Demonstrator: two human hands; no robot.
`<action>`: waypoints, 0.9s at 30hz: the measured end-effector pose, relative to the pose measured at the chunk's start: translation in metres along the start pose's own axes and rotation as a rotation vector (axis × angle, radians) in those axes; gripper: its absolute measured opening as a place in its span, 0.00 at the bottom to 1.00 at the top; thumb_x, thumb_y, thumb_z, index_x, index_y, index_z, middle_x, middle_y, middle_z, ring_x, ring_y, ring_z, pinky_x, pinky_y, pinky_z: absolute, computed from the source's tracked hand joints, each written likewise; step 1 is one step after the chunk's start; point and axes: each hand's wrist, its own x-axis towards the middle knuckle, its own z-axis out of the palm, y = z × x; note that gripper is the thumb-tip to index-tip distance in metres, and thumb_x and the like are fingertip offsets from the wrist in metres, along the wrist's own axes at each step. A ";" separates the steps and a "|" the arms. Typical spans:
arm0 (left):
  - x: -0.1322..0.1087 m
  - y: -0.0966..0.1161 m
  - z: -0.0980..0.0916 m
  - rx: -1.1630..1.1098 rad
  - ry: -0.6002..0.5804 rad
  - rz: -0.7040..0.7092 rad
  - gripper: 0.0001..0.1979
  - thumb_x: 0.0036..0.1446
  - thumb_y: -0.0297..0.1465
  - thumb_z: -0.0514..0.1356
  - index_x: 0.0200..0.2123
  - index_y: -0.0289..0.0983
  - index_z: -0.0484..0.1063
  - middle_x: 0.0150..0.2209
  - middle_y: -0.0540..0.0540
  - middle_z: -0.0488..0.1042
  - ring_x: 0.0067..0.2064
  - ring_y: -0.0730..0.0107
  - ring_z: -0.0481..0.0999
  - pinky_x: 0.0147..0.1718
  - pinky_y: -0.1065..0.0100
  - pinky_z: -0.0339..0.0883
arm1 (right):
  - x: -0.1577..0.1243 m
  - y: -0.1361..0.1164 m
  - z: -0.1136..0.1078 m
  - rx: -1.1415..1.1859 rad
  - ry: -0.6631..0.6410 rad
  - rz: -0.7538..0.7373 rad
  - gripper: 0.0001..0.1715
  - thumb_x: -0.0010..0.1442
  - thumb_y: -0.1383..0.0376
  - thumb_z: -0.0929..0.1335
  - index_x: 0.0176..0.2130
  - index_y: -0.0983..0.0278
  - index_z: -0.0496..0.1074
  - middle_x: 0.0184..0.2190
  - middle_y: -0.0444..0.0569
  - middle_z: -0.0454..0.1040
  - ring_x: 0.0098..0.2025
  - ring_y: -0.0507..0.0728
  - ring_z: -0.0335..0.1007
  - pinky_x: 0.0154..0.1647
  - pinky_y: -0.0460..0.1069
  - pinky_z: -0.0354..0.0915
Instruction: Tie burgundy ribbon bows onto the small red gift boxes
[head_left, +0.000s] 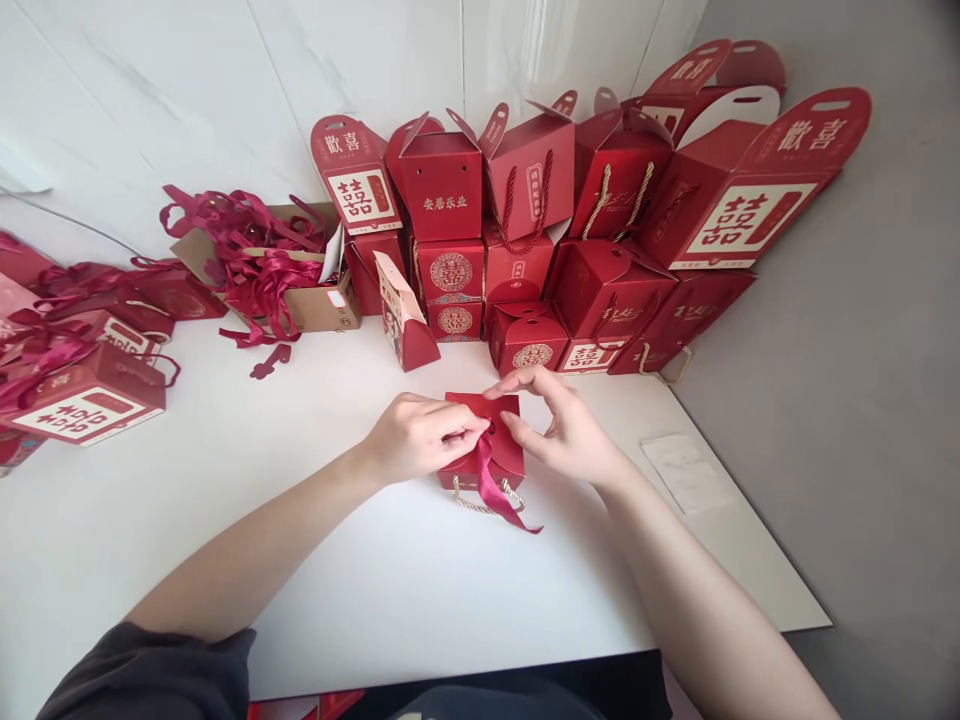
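A small red gift box with a gold cord handle stands in front of me on the white table. My left hand pinches a magenta ribbon at the hole in the box's top. The ribbon's loose tail hangs down over the front and rests on the table. On the box's other side, my right hand is curved with thumb and fingers apart, the fingertips at the lid's back and right edge. Nothing shows between its fingers.
Red gift boxes are stacked along the back wall. A cardboard box of tangled ribbons stands back left, a dark red tag before it. Ribboned boxes fill the left. A white tissue lies near the table's right edge.
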 end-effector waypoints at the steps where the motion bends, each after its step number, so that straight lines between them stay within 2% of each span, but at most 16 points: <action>1: 0.000 0.000 0.000 0.006 0.002 0.007 0.05 0.55 0.23 0.61 0.29 0.38 0.73 0.17 0.58 0.70 0.17 0.82 0.64 0.21 0.77 0.62 | 0.000 0.000 0.000 0.053 -0.033 0.016 0.17 0.59 0.73 0.66 0.47 0.59 0.65 0.43 0.47 0.76 0.47 0.58 0.72 0.57 0.58 0.59; 3: 0.001 -0.001 0.000 0.016 0.003 0.019 0.05 0.54 0.23 0.62 0.28 0.38 0.73 0.18 0.58 0.71 0.17 0.82 0.65 0.21 0.76 0.62 | 0.000 0.001 0.002 0.089 -0.054 0.019 0.15 0.59 0.73 0.66 0.45 0.58 0.66 0.40 0.44 0.76 0.43 0.56 0.74 0.62 0.61 0.54; 5: 0.002 -0.001 -0.001 0.028 0.005 0.026 0.06 0.54 0.22 0.62 0.28 0.38 0.73 0.18 0.58 0.72 0.17 0.82 0.65 0.21 0.76 0.62 | 0.000 0.001 0.004 0.065 -0.009 0.018 0.11 0.60 0.73 0.65 0.41 0.59 0.67 0.37 0.43 0.75 0.40 0.55 0.73 0.64 0.62 0.50; 8: 0.003 -0.003 -0.001 0.045 0.007 0.042 0.06 0.55 0.23 0.61 0.29 0.39 0.73 0.18 0.58 0.73 0.17 0.82 0.66 0.20 0.76 0.61 | 0.000 -0.001 0.004 0.083 0.057 0.068 0.12 0.60 0.72 0.65 0.44 0.59 0.67 0.37 0.46 0.74 0.42 0.57 0.71 0.58 0.59 0.59; 10: 0.003 -0.004 -0.002 0.052 0.008 0.054 0.06 0.55 0.23 0.61 0.28 0.39 0.74 0.18 0.58 0.73 0.17 0.82 0.66 0.19 0.75 0.61 | 0.000 -0.001 0.002 0.135 0.013 0.096 0.17 0.60 0.72 0.65 0.48 0.59 0.65 0.39 0.47 0.74 0.46 0.58 0.70 0.55 0.58 0.61; 12: 0.003 -0.004 -0.002 0.054 0.006 0.058 0.06 0.54 0.23 0.62 0.29 0.39 0.74 0.19 0.58 0.74 0.17 0.82 0.67 0.19 0.75 0.61 | 0.000 0.000 0.001 0.183 -0.071 0.099 0.18 0.60 0.71 0.67 0.50 0.59 0.65 0.41 0.47 0.75 0.47 0.58 0.70 0.58 0.59 0.58; 14: 0.003 -0.004 -0.001 0.056 0.003 0.062 0.05 0.54 0.23 0.62 0.29 0.39 0.74 0.19 0.58 0.74 0.17 0.82 0.67 0.20 0.75 0.61 | -0.001 0.001 -0.001 0.241 -0.114 0.124 0.16 0.62 0.69 0.67 0.50 0.58 0.67 0.39 0.46 0.75 0.44 0.57 0.71 0.58 0.58 0.58; 17: 0.003 -0.004 -0.002 0.056 -0.001 0.064 0.05 0.54 0.24 0.63 0.29 0.39 0.74 0.19 0.58 0.74 0.17 0.81 0.66 0.20 0.75 0.61 | 0.000 0.003 -0.004 0.354 -0.084 0.216 0.11 0.65 0.64 0.65 0.49 0.58 0.67 0.35 0.45 0.72 0.41 0.56 0.70 0.52 0.55 0.63; 20: 0.003 -0.004 -0.002 0.039 -0.006 0.059 0.05 0.55 0.24 0.62 0.30 0.39 0.74 0.20 0.58 0.75 0.18 0.82 0.67 0.20 0.75 0.61 | 0.000 0.004 -0.008 0.379 -0.077 0.240 0.11 0.65 0.61 0.65 0.48 0.57 0.68 0.42 0.48 0.71 0.49 0.57 0.68 0.55 0.55 0.62; 23: 0.003 -0.005 -0.001 0.047 -0.008 0.054 0.05 0.55 0.24 0.62 0.30 0.39 0.74 0.19 0.58 0.74 0.18 0.82 0.67 0.20 0.75 0.61 | 0.001 0.005 -0.008 0.298 -0.150 0.189 0.06 0.62 0.62 0.69 0.41 0.58 0.72 0.53 0.49 0.69 0.58 0.59 0.63 0.62 0.57 0.55; 25: 0.003 -0.005 -0.001 0.053 -0.009 0.055 0.04 0.55 0.25 0.62 0.29 0.39 0.74 0.18 0.58 0.73 0.17 0.82 0.66 0.19 0.75 0.60 | 0.002 0.006 -0.006 0.302 -0.177 0.188 0.04 0.61 0.62 0.70 0.36 0.59 0.74 0.56 0.49 0.69 0.61 0.60 0.61 0.64 0.58 0.53; 27: 0.003 -0.006 0.000 0.041 -0.006 0.054 0.04 0.54 0.24 0.63 0.29 0.39 0.74 0.18 0.58 0.73 0.17 0.82 0.66 0.19 0.75 0.61 | 0.002 0.008 -0.005 0.378 -0.189 0.226 0.06 0.62 0.60 0.69 0.34 0.60 0.73 0.57 0.49 0.69 0.62 0.59 0.60 0.65 0.58 0.52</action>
